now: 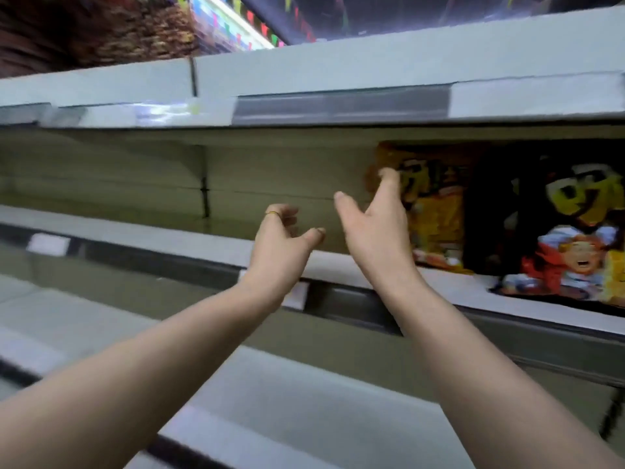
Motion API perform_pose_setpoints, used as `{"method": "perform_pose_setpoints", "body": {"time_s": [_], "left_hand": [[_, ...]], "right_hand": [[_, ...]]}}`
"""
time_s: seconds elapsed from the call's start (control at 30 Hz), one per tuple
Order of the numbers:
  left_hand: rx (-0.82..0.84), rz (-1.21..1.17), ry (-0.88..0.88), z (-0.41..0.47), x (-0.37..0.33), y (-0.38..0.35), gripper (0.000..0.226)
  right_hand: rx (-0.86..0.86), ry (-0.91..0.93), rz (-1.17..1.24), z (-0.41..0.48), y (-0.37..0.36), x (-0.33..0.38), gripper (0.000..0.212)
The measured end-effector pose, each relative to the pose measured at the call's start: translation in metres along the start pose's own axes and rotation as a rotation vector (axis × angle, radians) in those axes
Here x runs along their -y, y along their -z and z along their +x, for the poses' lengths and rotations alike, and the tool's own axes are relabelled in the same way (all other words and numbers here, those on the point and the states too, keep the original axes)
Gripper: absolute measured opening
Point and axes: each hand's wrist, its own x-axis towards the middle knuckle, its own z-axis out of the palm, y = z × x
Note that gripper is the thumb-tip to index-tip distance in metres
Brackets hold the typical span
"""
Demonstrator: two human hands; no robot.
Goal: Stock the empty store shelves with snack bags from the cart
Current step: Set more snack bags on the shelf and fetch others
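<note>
An orange-yellow snack bag [436,211] stands upright on the grey shelf [189,243], next to a black bag with a cartoon face [568,231] on its right. My right hand [375,225] is raised at the orange bag's left edge, fingers straight, fingertips touching its upper left corner. My left hand [284,238] hovers a little to the left in front of the shelf, fingers loosely curled and holding nothing, with a thin ring on one finger. The cart is out of view.
The shelf stretches bare to the left of the bags, with a metal bracket [204,191] at its back wall. Another shelf board [338,79] hangs close above. Lower shelves [304,394] run below my forearms.
</note>
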Motion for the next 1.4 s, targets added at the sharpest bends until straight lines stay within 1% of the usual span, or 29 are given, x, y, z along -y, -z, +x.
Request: {"method": "perform_pose_setpoints", "body": {"time_s": [0.1, 0.2, 0.27, 0.37, 0.47, 0.57, 0.7, 0.87, 0.97, 1.0, 1.1, 1.17, 1.27, 1.33, 1.4], "left_hand": [[-0.136, 0.048, 0.019, -0.027, 0.021, 0.060, 0.036], [-0.254, 0.106, 0.064, -0.058, 0.041, 0.125, 0.035], [-0.343, 0.144, 0.107, -0.078, 0.051, 0.171, 0.034], [-0.482, 0.177, 0.180, -0.106, 0.062, 0.240, 0.035], [-0.601, 0.203, 0.239, -0.131, 0.073, 0.307, 0.034], [-0.705, 0.229, 0.286, -0.155, 0.084, 0.367, 0.033], [-0.797, 0.245, 0.379, -0.189, 0.109, 0.434, 0.028], [-0.906, 0.256, 0.513, -0.220, 0.147, 0.490, 0.030], [-0.963, 0.248, 0.609, -0.233, 0.167, 0.511, 0.031], [-0.979, 0.241, 0.642, -0.237, 0.174, 0.517, 0.031], [-1.033, 0.234, 0.722, -0.246, 0.197, 0.531, 0.030], [-1.061, 0.239, 0.791, -0.253, 0.214, 0.537, 0.031], [-1.075, 0.252, 0.911, -0.266, 0.237, 0.541, 0.038], [-1.071, 0.255, 0.988, -0.274, 0.252, 0.543, 0.042], [-1.059, 0.264, 1.041, -0.280, 0.264, 0.546, 0.046]], "right_hand": [[0.098, 0.044, 0.309, -0.025, -0.051, 0.009, 0.049], [0.272, 0.062, 0.458, -0.059, -0.112, 0.025, 0.049], [0.394, 0.065, 0.512, -0.086, -0.153, 0.040, 0.049], [0.527, 0.072, 0.579, -0.128, -0.212, 0.067, 0.048], [0.719, 0.061, 0.621, -0.174, -0.267, 0.094, 0.048], [0.861, 0.045, 0.640, -0.221, -0.321, 0.115, 0.046], [1.015, 0.021, 0.653, -0.279, -0.384, 0.134, 0.041], [1.117, -0.042, 0.584, -0.333, -0.448, 0.132, 0.044], [1.185, -0.074, 0.527, -0.357, -0.477, 0.122, 0.037], [1.212, -0.085, 0.500, -0.364, -0.486, 0.118, 0.037], [1.300, -0.127, 0.404, -0.384, -0.514, 0.108, 0.052], [1.401, -0.160, 0.329, -0.400, -0.534, 0.098, 0.060], [1.548, -0.179, 0.153, -0.431, -0.567, 0.078, 0.072], [1.609, -0.196, 0.012, -0.449, -0.587, 0.067, 0.083], [1.641, -0.214, -0.090, -0.460, -0.608, 0.057, 0.088]]}}
